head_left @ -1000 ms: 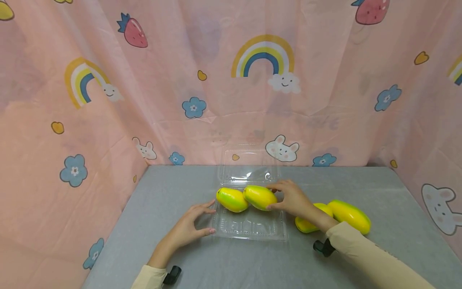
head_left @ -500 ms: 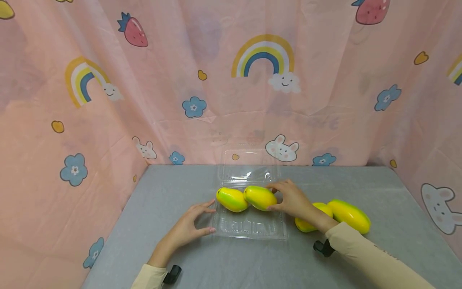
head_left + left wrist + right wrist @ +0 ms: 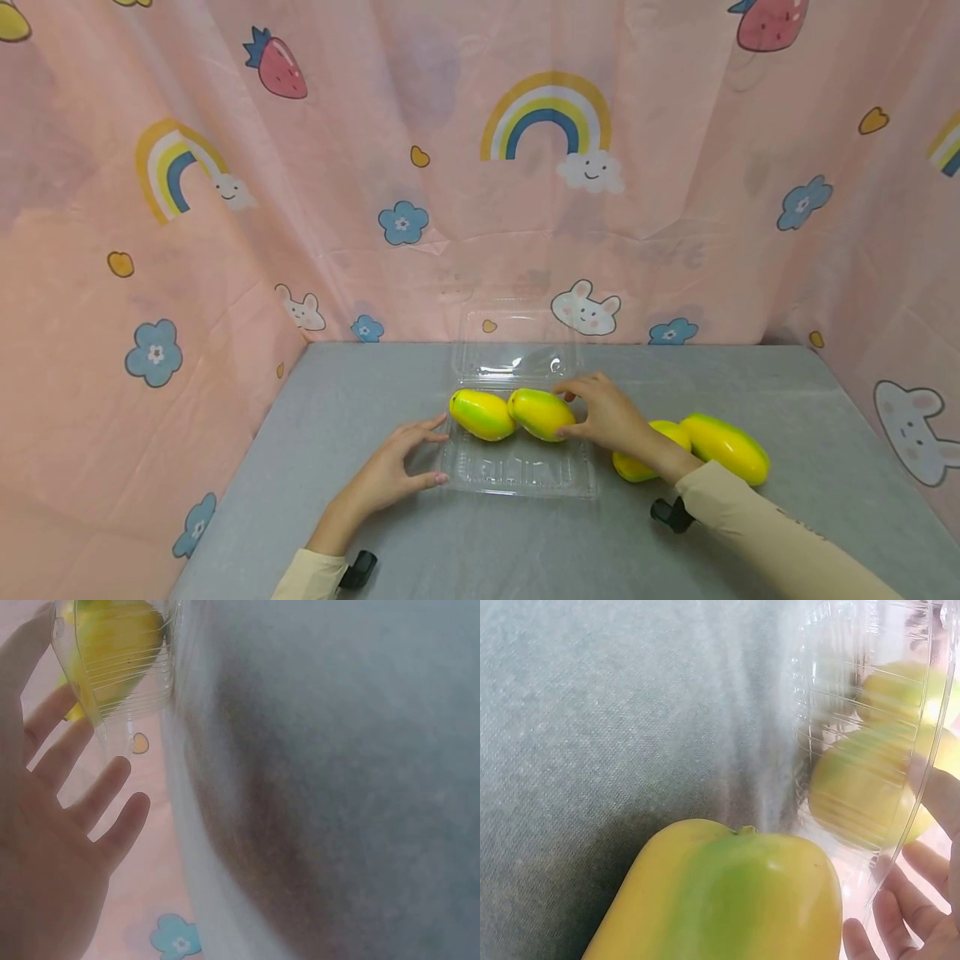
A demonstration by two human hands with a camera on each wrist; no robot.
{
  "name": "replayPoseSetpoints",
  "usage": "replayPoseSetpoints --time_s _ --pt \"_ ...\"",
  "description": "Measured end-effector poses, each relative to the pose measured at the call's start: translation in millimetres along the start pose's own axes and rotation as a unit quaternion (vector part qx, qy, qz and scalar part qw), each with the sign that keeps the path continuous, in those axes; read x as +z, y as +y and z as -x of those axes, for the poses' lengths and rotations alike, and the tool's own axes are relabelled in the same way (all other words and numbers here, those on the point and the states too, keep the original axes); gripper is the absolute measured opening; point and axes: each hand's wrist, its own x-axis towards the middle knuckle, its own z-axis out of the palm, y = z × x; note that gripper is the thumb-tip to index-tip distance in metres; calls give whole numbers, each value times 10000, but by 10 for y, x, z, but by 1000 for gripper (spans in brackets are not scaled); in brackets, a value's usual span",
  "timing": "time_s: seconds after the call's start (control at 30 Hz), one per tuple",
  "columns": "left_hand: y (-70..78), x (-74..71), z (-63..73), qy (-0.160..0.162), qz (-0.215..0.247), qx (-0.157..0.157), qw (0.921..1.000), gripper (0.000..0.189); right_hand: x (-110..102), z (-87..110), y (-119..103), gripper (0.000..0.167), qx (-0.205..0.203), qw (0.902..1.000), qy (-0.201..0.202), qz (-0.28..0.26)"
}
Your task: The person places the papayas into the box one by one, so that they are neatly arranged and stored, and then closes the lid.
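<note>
A clear plastic clamshell box [image 3: 517,483] lies with its lid [image 3: 517,337] raised at the back. Two yellow-green papayas lie side by side in its base: a left papaya [image 3: 482,415] and a right papaya [image 3: 542,414]. My right hand [image 3: 607,414] holds the right papaya by its outer end, thumb in front and fingers behind. Spread fingers of my left hand [image 3: 390,468] are right at the box's left side. The left wrist view shows that hand [image 3: 60,825] with fingertips by the ribbed clear wall [image 3: 124,682].
Two more papayas rest on the grey table [image 3: 480,550] to the right: a nearer papaya [image 3: 637,465], partly hidden by my right forearm, and a longer papaya [image 3: 726,450] beside it. A pink printed curtain [image 3: 480,250] hangs behind the table.
The right papaya has settled slightly downward and to the right within my right hand's fingers. Both hands and the box have stayed in place.
</note>
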Motion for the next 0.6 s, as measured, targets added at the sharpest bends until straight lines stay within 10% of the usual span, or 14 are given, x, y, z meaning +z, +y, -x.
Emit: replayPoseSetpoints --time_s 0.6 --pt "4 2 -8 -79 31 -223 9997 60 -46 10 -21 63 58 9998 -12 -176"
